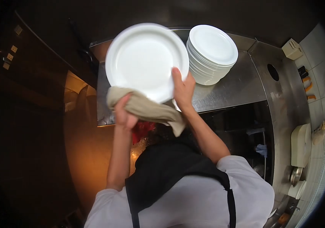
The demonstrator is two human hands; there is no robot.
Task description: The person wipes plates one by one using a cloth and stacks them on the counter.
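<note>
A round white plate [145,57] is held up, its inner face toward the camera. My right hand [184,89] grips its lower right rim, thumb on the face and fingers behind. A beige cloth [147,106] is bunched in my left hand [123,112] and touches the plate's lower left edge. The cloth's loose end hangs to the right below the plate. Beside the held plate, on the right, stands a tall stack of white plates [212,49] on the steel counter [238,87].
The steel counter carries on to the right, with a round dark hole [273,72] in it. Along the tiled wall are a white box [292,49], a pale container [301,145] and a metal bowl [295,176]. Something red [142,131] shows below the cloth.
</note>
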